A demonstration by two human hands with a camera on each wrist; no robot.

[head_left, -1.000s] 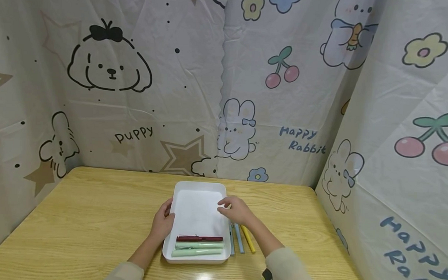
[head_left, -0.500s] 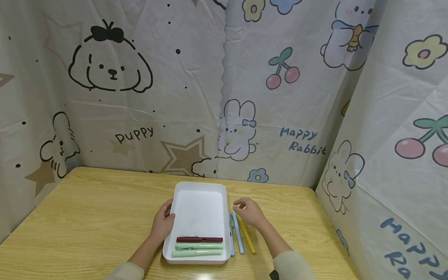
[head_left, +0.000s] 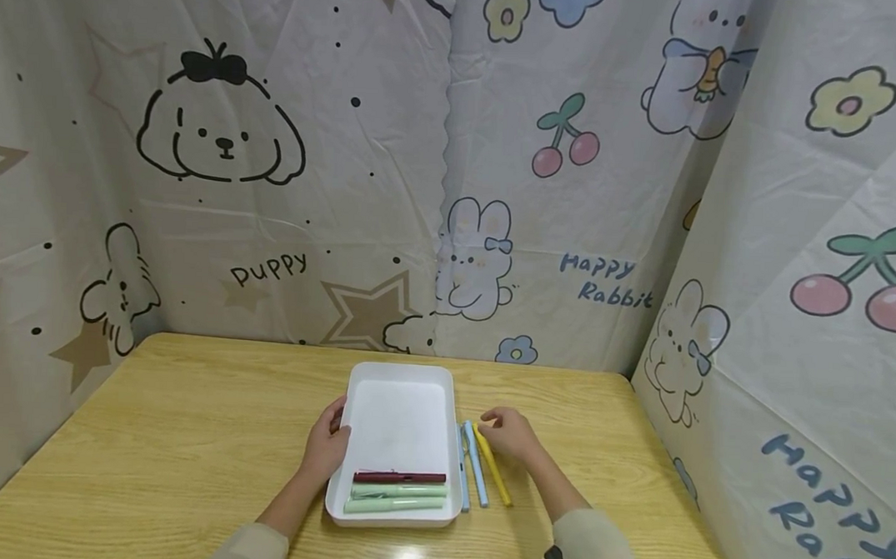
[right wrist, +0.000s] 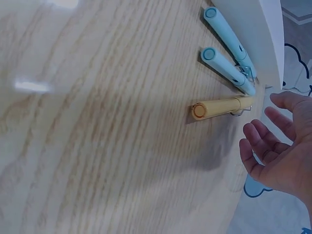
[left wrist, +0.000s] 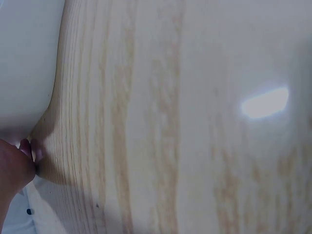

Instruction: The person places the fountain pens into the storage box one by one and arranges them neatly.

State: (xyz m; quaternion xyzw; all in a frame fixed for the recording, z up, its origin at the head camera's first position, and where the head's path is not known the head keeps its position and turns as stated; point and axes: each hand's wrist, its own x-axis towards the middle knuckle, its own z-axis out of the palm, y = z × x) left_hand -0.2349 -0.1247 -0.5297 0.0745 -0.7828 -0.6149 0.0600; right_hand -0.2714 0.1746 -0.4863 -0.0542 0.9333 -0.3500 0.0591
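Note:
My left hand [head_left: 325,446] holds the left side of a white tray [head_left: 399,419], thumb at the rim and fingers along the outer wall. In the tray's near end lie a dark red pen [head_left: 399,478] and two light green pens [head_left: 396,504], side by side. My right hand [head_left: 514,433] hovers at the far end of a yellow pen [head_left: 496,479], fingers loosely bent. The right wrist view shows this hand [right wrist: 280,146] with nothing in it, its fingertips near the yellow pen's clip end. Two light blue pens [head_left: 476,465] lie between the yellow pen and the tray.
A wood-grain table [head_left: 208,436] carries everything. A patterned cloth [head_left: 377,185] hangs behind the table, and another panel of cloth [head_left: 789,369] closes off the right side. Light glares off the table's surface near the front edge.
My right hand has moved right, from over the tray's right rim past the blue pens to the yellow pen's far end. My left hand and the tray have stayed put.

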